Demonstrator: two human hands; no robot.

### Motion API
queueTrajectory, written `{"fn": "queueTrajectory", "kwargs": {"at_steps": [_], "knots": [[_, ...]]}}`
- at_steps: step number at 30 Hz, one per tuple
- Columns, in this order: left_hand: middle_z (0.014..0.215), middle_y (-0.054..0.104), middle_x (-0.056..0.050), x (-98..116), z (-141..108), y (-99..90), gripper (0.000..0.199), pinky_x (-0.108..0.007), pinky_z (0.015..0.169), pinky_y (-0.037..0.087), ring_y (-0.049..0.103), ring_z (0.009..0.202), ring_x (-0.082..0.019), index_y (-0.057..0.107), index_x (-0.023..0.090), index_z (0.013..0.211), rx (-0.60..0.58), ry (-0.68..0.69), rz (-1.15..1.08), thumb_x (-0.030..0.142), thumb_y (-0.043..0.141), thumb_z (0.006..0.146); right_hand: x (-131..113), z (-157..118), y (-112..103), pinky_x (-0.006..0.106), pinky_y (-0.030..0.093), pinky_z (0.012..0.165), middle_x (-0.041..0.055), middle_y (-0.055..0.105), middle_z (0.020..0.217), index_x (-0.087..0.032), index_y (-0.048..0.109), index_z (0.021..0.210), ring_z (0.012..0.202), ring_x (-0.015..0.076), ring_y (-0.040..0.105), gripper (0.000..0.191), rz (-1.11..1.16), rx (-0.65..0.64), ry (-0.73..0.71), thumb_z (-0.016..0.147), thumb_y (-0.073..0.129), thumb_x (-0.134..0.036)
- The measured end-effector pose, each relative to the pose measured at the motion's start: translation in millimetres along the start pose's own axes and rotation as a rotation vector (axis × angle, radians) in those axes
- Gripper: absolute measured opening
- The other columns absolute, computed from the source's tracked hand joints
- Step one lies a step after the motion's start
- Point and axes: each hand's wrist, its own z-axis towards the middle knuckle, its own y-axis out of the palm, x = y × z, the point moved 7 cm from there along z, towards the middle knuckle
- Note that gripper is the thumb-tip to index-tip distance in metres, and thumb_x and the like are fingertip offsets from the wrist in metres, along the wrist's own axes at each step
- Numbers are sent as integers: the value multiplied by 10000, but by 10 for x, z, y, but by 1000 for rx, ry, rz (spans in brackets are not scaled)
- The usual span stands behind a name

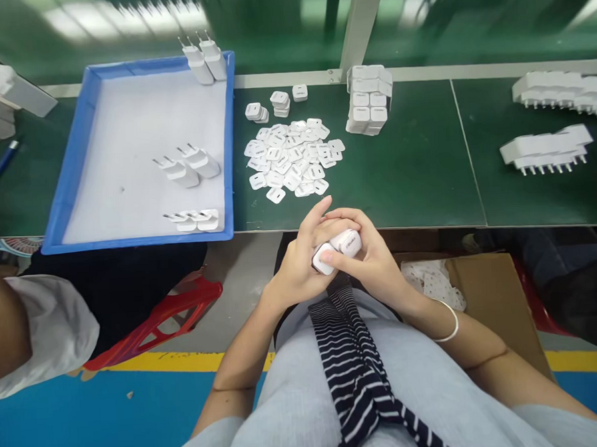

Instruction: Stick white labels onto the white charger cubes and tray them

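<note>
Two white charger pieces (348, 243) are held between my hands in front of my body, just off the bench's front edge. My left hand (300, 260) is wrapped round them from the left, its index finger raised. From the right, my right hand (375, 259) closes over them, the thumb pressed on the face of the left piece. A loose pile of small white caps (295, 157) lies on the green bench (416, 177) beyond my hands. Short stacks of caps (281, 103) stand behind that pile.
At the left is a blue-rimmed tray (227, 154) with several white plugs (200, 160). A block of white chargers (367, 103) stands behind right; rows of plugs (547, 147) lie far right. Another person's sleeve (53, 323) and a red stool (158, 324) are at left.
</note>
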Motion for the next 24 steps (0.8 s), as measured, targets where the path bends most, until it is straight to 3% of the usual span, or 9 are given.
{"fn": "queueTrajectory", "kwargs": {"at_steps": [5,8,12,15,20,22,24], "knots": [[1354,677,-113,-49,-45,16,954,-428,1037,524,653,1231,-260,162,312,1586,7,-38,-40,314,761,843,81,14,55,350,584,903,85,597,1263,-258,456,1282,1076,226,656,695,-11,-56,62,730,860,-380],[1342,682,-120,2,-13,-100,884,-437,1054,510,663,1223,-256,208,311,1555,42,-68,-62,301,750,856,114,106,53,360,584,923,84,592,1253,-273,402,1350,1088,233,656,816,24,-132,89,699,882,-386],[1315,700,-140,210,116,-523,701,-421,1022,542,689,1205,-257,338,275,1379,161,-170,-147,285,784,839,63,277,141,409,515,1069,91,532,1415,-328,319,1486,1246,236,605,809,127,-312,39,824,771,-436],[1315,704,-131,383,214,-781,482,-436,1043,544,654,1273,-270,420,256,1119,229,-259,-144,282,801,824,30,375,331,414,538,1035,87,522,1462,-360,317,1521,1194,231,637,830,91,-380,-40,832,777,-419],[1426,633,-134,513,274,-998,410,-463,1119,493,557,1390,-283,436,241,999,302,-261,-60,296,799,817,-61,617,605,372,579,873,81,685,1174,-240,569,1333,928,201,660,616,107,-202,-184,816,769,-509],[1476,589,-126,549,261,-1217,391,-450,1109,505,567,1376,-289,464,233,977,346,-259,21,334,801,808,-140,754,692,350,560,826,72,696,1089,-202,649,1208,876,190,640,507,45,-195,-239,806,783,-481],[1487,563,-117,595,227,-1574,392,-407,984,585,647,1256,-291,507,219,960,432,-290,192,397,809,784,-209,925,761,328,532,783,59,699,1026,-184,688,1128,867,189,626,430,-63,-211,-278,795,790,-436]]}}
